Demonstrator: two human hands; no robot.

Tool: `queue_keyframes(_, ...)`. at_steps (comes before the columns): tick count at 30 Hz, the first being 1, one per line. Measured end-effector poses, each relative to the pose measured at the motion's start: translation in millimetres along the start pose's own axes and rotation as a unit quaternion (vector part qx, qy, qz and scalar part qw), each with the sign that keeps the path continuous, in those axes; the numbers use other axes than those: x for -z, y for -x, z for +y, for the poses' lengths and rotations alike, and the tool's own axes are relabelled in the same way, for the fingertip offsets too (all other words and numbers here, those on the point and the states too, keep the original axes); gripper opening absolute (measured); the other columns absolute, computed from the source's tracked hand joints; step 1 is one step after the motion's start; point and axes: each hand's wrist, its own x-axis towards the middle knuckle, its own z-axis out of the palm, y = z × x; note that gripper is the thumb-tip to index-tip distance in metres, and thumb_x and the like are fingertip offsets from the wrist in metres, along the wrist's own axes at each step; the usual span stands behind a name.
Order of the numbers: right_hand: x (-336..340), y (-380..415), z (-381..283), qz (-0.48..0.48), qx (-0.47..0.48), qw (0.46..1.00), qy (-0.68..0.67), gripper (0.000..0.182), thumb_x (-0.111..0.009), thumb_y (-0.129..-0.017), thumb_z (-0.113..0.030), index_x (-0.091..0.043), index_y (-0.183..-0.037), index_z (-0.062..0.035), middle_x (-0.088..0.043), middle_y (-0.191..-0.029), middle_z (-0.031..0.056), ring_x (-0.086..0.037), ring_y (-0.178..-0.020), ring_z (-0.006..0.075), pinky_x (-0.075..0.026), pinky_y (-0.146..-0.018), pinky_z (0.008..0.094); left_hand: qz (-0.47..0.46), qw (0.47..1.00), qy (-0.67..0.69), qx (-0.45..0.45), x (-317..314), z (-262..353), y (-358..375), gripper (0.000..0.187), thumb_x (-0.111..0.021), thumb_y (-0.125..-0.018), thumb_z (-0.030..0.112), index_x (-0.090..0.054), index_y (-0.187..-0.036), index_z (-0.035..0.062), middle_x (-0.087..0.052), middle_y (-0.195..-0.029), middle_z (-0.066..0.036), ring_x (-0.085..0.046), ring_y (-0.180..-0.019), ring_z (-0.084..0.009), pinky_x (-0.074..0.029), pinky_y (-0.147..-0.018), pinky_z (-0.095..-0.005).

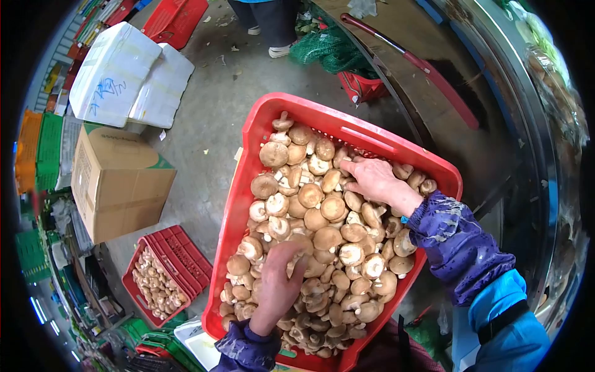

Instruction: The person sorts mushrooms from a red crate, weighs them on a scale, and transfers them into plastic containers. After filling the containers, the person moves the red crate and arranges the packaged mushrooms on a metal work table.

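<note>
A large red plastic crate (234,223) is filled with brown-capped shiitake mushrooms (332,208), some lying stem up with pale undersides showing. My left hand (282,279) is over the left-middle of the heap, its fingers and thumb curled round a mushroom that they partly hide. Farther back and to the right, my right hand (379,181) rests on the mushrooms near the crate's far side. Its thumb and forefinger point left and are apart, with no mushroom visibly lifted; its other fingertips are hard to see.
Left of the crate stand a cardboard box (124,183), white foam boxes (114,74) and a smaller red crate (180,263) of mushrooms. A person (269,25) stands beyond, beside green netting (328,49). A red-handled tool (434,71) lies on the surface at right.
</note>
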Motion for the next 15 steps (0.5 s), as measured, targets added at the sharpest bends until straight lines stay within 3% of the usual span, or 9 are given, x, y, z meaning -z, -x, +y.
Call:
queue_keyframes(3, 2.0, -0.7, 1.2, -0.042, -0.037, 0.998, -0.021, 0.033, -0.066, -0.072, -0.024, -0.052, -0.098, -0.0097, -0.06, -0.085, 0.0154, -0.06, -0.08, 0.0342, -0.047, -0.067, 0.0469, 0.003, 0.996, 0.08, 0.037, -13.0, 1.0, -8.5, 0.025, -0.059, -0.078, -0.001, -0.057, -0.102, 0.0045, -0.06, -0.1, -0.012, -0.056, -0.094, -0.0256, -0.044, -0.083, -0.0329)
queue_keyframes(4, 0.4, 2.0, 1.5, -0.002, -0.018, 0.999, -0.034, 0.031, -0.066, -0.071, -0.023, -0.051, -0.095, -0.0084, -0.06, -0.078, 0.0153, -0.06, -0.076, 0.0342, -0.047, -0.065, 0.0466, 0.003, 0.996, 0.079, 0.036, -17.9, -0.8, -10.9, 0.025, -0.059, -0.078, -0.001, -0.057, -0.102, 0.0045, -0.06, -0.1, -0.012, -0.056, -0.094, -0.0256, -0.044, -0.083, -0.0329)
queue_keyframes(6, 1.9, 8.6, -2.3, 0.038, 0.001, 0.998, -0.047, 0.03, -0.065, -0.071, -0.023, -0.051, -0.092, -0.007, -0.06, -0.071, 0.0153, -0.06, -0.071, 0.0341, -0.046, -0.063, 0.0463, -0.009, 0.934, 0.32, 0.156, -24.6, 0.4, -18.7, 0.028, -0.054, -0.086, 0.009, -0.051, -0.114, 0.0054, -0.056, -0.106, -0.011, -0.054, -0.098, -0.021, -0.044, -0.084, -0.0324)
queue_keyframes(7, 4.4, 14.2, -6.3, 0.094, 0.015, 0.993, -0.067, 0.029, -0.065, -0.071, -0.023, -0.051, -0.09, -0.0059, -0.06, -0.07, 0.0155, -0.06, -0.069, 0.0332, -0.047, -0.061, 0.0449, -0.008, 0.935, 0.319, 0.157, -24.1, 6.2, -21.7, 0.028, -0.054, -0.086, 0.009, -0.051, -0.114, 0.0054, -0.056, -0.106, -0.011, -0.054, -0.098, -0.021, -0.044, -0.084, -0.0324)
queue_keyframes(9, 15.9, 29.2, -22.6, 0.161, 0.033, 0.983, -0.085, 0.028, -0.065, -0.069, -0.022, -0.052, -0.088, -0.0058, -0.06, -0.074, 0.0114, -0.061, -0.068, 0.0305, -0.048, -0.055, 0.0417, 0.001, 0.812, 0.512, 0.282, -19.1, 20.2, -27.3, 0.033, -0.045, -0.093, 0.02, -0.041, -0.124, 0.0104, -0.055, -0.11, -0.008, -0.054, -0.098, -0.017, -0.045, -0.087, -0.0327)
queue_keyframes(10, 19.6, 38.5, -37.7, 0.157, 0.044, 0.978, -0.127, 0.028, -0.064, -0.071, -0.023, -0.054, -0.09, -0.007, -0.059, -0.072, 0.0104, -0.061, -0.067, 0.029, -0.048, -0.054, 0.0393, 0.002, 0.812, 0.511, 0.283, -18.2, 19.8, -30.3, 0.033, -0.045, -0.093, 0.02, -0.041, -0.124, 0.0104, -0.055, -0.11, -0.008, -0.054, -0.098, -0.017, -0.045, -0.087, -0.0327)
queue_keyframes(12, 16.1, 46.6, -59.5, 0.192, 0.199, 0.931, -0.239, 0.024, -0.061, -0.074, -0.024, -0.056, -0.092, -0.0089, -0.059, -0.073, 0.0109, -0.061, -0.068, 0.0285, -0.048, -0.056, 0.038, -0.068, 0.651, 0.687, 0.316, -16.2, 18.8, -35.5, 0.038, -0.042, -0.094, 0.027, -0.036, -0.128, 0.0095, -0.051, -0.117, -0.007, -0.054, -0.1, -0.0166, -0.045, -0.088, -0.0351)
queue_keyframes(14, 22.1, 36.2, -68.7, 0.161, 0.179, 0.932, -0.269, 0.024, -0.062, -0.075, -0.022, -0.057, -0.093, -0.0077, -0.06, -0.074, 0.0119, -0.061, -0.068, 0.0269, -0.048, -0.057, 0.0363, -0.067, 0.632, 0.721, 0.277, -15.9, 13.4, -34.6, 0.036, -0.044, -0.093, 0.025, -0.038, -0.126, 0.01, -0.05, -0.119, -0.006, -0.054, -0.1, -0.016, -0.045, -0.087, -0.0338)
queue_keyframes(15, 24.6, 27.9, -72.0, 0.128, 0.159, 0.932, -0.301, 0.024, -0.063, -0.075, -0.019, -0.058, -0.095, -0.0065, -0.06, -0.074, 0.013, -0.061, -0.068, 0.0254, -0.048, -0.058, 0.0346, -0.029, 0.668, 0.698, 0.257, -17.2, 2.7, -32.1, 0.038, -0.047, -0.092, 0.023, -0.037, -0.127, 0.0113, -0.049, -0.119, -0.005, -0.051, -0.103, -0.0168, -0.044, -0.087, -0.0352)
